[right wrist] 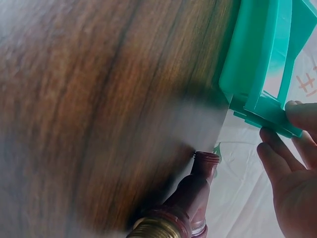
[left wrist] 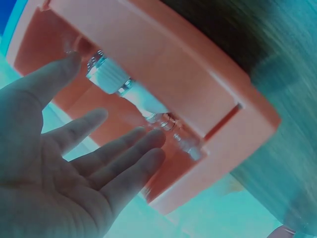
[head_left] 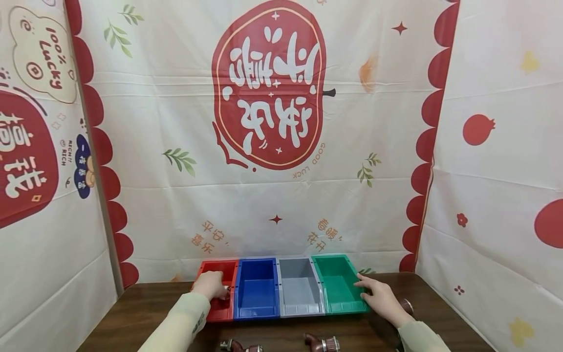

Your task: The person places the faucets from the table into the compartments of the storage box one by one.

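My left hand (head_left: 210, 285) reaches down into the red bin (head_left: 222, 313) at the left end of the row. In the left wrist view its fingers are spread and fairly straight. Beside the fingertips, inside the bin, lies a fitting with a ribbed metal collar (left wrist: 110, 75) and a reddish end. At the other end of the row, my right hand (head_left: 381, 298) pinches the right edge of the green bin (head_left: 338, 283). The right wrist view has the thumb and fingers on either side of that edge (right wrist: 267, 118).
Between these bins stand a blue bin (head_left: 258, 293) and a grey bin (head_left: 300, 291). Two maroon pipe-shaped fittings lie near the front, one left (head_left: 246, 347), one right (head_left: 322, 343). Another maroon fitting (right wrist: 190, 191) lies by my right hand. Printed cloth (head_left: 272, 205) hangs behind the wooden table (head_left: 145, 313).
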Available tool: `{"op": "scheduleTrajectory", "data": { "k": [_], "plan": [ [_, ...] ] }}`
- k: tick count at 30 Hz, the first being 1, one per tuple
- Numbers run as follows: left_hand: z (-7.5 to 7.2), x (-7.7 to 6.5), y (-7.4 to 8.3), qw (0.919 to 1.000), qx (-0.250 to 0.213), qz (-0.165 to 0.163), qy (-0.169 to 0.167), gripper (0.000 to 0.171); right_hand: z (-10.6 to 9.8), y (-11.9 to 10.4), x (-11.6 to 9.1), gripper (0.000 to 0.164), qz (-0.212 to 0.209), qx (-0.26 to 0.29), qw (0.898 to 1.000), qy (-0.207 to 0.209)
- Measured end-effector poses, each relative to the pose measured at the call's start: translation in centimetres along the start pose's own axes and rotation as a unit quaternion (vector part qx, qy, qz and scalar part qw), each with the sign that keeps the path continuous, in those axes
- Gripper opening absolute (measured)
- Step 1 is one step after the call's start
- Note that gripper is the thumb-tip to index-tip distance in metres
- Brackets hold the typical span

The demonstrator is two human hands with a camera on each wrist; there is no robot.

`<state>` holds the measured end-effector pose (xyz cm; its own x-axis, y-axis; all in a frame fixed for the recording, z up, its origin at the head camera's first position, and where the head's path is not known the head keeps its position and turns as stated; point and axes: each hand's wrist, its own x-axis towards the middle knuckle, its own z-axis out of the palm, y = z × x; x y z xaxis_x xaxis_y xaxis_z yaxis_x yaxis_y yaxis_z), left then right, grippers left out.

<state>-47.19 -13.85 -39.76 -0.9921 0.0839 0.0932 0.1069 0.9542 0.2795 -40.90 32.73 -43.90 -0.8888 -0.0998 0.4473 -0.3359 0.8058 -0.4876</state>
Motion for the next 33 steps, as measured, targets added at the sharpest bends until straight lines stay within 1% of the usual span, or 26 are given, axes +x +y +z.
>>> {"op": "scheduleTrajectory", "data": {
  "k": [7, 12, 17, 22, 26, 29, 33],
  "plan": [
    [-1.1, -0.5, -0.3, 0.9986, -0.043, 0.024, 0.018, 0.057, 0.1, 0.2, 0.0, 0.027, 0.0, -0.005, 1.0, -0.005],
    [-2.1, -0.9, -0.6, 0.9971, -0.054, 0.044, 0.03, 0.055, 0.2, 0.4, 0.0, 0.027, 0.001, -0.008, 1.0, -0.008],
    [-3.1, -1.7, -0.4, 0.9963, -0.048, 0.061, 0.038, 0.053, 0.2, 0.6, 0.2, 0.026, -0.005, -0.013, 1.0, -0.003],
    [-3.8, -3.5, 0.1, 0.9947, -0.035, 0.088, 0.039, 0.051, 0.3, 0.6, 0.1, 0.026, -0.007, -0.012, 1.0, -0.002],
    [-3.9, -5.2, 0.7, 0.9913, -0.03, 0.123, 0.035, 0.046, 0.4, 0.6, 0.0, 0.026, -0.005, -0.012, 1.0, -0.004],
    [-3.9, -6.4, 1.2, 0.9868, -0.033, 0.156, 0.025, 0.047, 0.4, 0.5, 0.0, 0.026, -0.005, -0.009, 1.0, -0.004],
    [-3.8, -8.1, 2.0, 0.9775, -0.022, 0.209, 0.016, 0.046, 0.2, 0.5, 0.1, 0.026, -0.006, -0.012, 1.0, -0.004]
  ]
}}
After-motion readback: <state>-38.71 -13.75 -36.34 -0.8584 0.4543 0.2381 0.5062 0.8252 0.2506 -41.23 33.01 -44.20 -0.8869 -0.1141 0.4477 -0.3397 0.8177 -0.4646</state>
